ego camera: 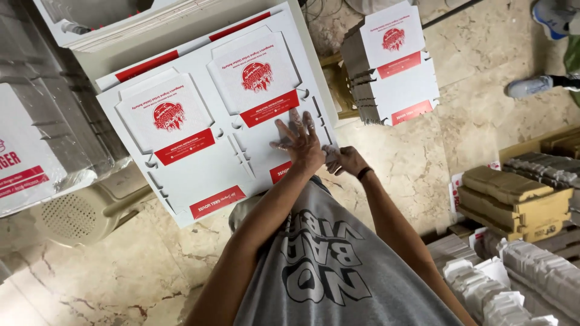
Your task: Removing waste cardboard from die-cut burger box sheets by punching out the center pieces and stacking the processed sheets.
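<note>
A large white die-cut cardboard sheet (199,151) with red printed panels and two box outlines lies on a stack in front of me. My left hand (296,136) presses flat on the right-hand box outline, fingers spread. At the sheet's right edge my right hand (345,160), with a dark wristband, pinches the cardboard border. A pile of separated box blanks (393,60) stands just beyond that edge.
More printed sheets (121,24) lie at the top left, wrapped bundles (36,145) at the left. Brown and white stacks of cardboard (519,199) fill the lower right. Another person's shoes (531,86) stand on the marble floor at the top right.
</note>
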